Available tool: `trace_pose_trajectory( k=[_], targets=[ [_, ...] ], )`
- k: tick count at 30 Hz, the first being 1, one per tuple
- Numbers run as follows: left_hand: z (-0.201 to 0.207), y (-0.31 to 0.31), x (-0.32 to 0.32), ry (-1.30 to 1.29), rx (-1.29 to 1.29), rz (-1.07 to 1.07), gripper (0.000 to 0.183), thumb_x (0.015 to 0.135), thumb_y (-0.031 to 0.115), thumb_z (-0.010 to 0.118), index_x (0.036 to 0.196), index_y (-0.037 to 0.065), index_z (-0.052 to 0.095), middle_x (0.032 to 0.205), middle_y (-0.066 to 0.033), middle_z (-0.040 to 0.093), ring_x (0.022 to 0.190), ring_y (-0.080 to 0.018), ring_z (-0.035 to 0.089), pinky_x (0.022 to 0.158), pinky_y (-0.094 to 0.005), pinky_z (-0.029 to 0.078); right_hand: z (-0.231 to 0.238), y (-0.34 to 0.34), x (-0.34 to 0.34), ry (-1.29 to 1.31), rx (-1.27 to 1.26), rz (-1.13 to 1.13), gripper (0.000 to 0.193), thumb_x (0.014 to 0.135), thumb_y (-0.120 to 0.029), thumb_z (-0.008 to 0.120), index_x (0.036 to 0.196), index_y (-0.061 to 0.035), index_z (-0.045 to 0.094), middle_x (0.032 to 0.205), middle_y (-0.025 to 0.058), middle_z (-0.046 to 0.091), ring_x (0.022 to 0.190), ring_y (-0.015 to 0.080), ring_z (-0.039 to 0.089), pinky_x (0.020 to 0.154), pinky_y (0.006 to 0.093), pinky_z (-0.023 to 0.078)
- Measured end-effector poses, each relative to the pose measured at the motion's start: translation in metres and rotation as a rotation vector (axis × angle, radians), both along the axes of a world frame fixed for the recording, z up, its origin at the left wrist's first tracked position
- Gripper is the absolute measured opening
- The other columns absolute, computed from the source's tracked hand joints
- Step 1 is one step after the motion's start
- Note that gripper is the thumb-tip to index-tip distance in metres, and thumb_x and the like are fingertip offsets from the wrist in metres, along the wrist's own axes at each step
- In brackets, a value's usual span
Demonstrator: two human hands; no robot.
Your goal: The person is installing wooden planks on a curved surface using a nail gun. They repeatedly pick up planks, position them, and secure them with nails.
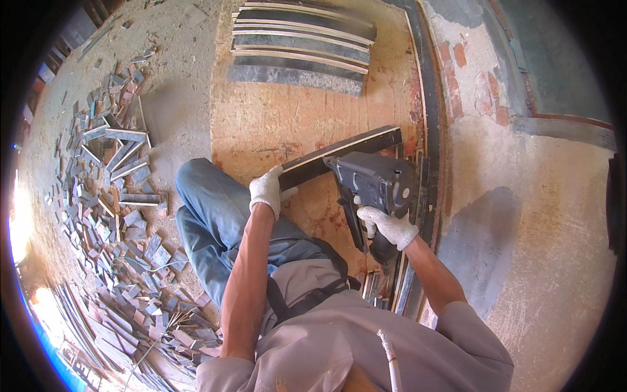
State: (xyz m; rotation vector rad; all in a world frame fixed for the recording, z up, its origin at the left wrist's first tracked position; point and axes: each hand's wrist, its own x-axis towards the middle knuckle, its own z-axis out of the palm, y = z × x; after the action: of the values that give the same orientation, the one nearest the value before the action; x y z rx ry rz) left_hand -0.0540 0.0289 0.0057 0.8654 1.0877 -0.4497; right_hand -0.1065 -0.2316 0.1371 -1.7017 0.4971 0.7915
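Observation:
My left hand (266, 189), in a white knit glove, is closed round the near end of a dark-faced plywood strip (310, 168). The strip slants away to the right, its pale edge facing up. In my right hand (392, 228), gloved the same way, is the handle of a black nail gun (372, 178). The gun's head lies against or just over the strip's right part, and its nose is hard to make out. Beneath both is a stained, tan wooden board (255, 130).
Several dark plywood strips (300, 49) lie side by side at the board's far end. Scattered wood offcuts (137, 242) cover the floor at left, with long thin strips (98, 333) nearer. Along the right runs a dark edging (432, 130), beside a worn plaster wall (548, 196).

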Motion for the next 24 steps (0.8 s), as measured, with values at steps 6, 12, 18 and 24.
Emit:
trace_pose_trajectory(
  k=[6, 12, 18, 24],
  targets=[
    [0.009, 0.0, 0.001, 0.004, -0.015, -0.028, 0.028, 0.094, 0.019, 0.067, 0.11, -0.005, 0.065, 0.097, -0.0135, 0.062, 0.081, -0.0278, 0.066, 0.062, -0.0387, 0.066, -0.009, -0.001, -0.006, 0.036, -0.003, 0.026, 0.019, 0.095, -0.021, 0.07, 0.107, -0.0065, 0.068, 0.064, 0.0017, 0.063, 0.047, 0.0107, 0.054, 0.044, 0.0289, 0.044],
    [0.005, -0.001, -0.001, -0.021, 0.012, 0.015, 0.028, 0.094, 0.019, 0.067, 0.109, -0.005, 0.066, 0.096, -0.0137, 0.062, 0.081, -0.0277, 0.067, 0.061, -0.0383, 0.065, -0.009, 0.018, 0.0, 0.056, -0.077, 0.183, 0.02, 0.096, -0.025, 0.068, 0.102, -0.0059, 0.069, 0.062, 0.0013, 0.06, 0.049, 0.0112, 0.055, 0.048, 0.0304, 0.044],
    [0.002, 0.001, -0.001, -0.032, -0.024, 0.009, 0.029, 0.095, 0.02, 0.066, 0.111, -0.005, 0.066, 0.101, -0.0153, 0.065, 0.084, -0.0281, 0.068, 0.062, -0.0377, 0.065, 0.001, 0.025, -0.003, 0.029, -0.021, 0.106, 0.022, 0.096, -0.025, 0.069, 0.107, -0.0055, 0.066, 0.063, 0.0014, 0.06, 0.051, 0.0112, 0.056, 0.049, 0.031, 0.045],
    [0.009, 0.0, -0.001, -0.015, -0.018, -0.014, 0.039, 0.095, 0.02, 0.066, 0.119, -0.01, 0.063, 0.113, -0.0177, 0.066, 0.09, -0.0286, 0.069, 0.065, -0.0363, 0.065, -0.01, 0.029, -0.011, -0.067, -0.111, 0.256, 0.025, 0.095, -0.029, 0.072, 0.104, -0.0076, 0.066, 0.062, 0.0001, 0.06, 0.053, 0.0102, 0.055, 0.05, 0.0311, 0.044]
  ],
)
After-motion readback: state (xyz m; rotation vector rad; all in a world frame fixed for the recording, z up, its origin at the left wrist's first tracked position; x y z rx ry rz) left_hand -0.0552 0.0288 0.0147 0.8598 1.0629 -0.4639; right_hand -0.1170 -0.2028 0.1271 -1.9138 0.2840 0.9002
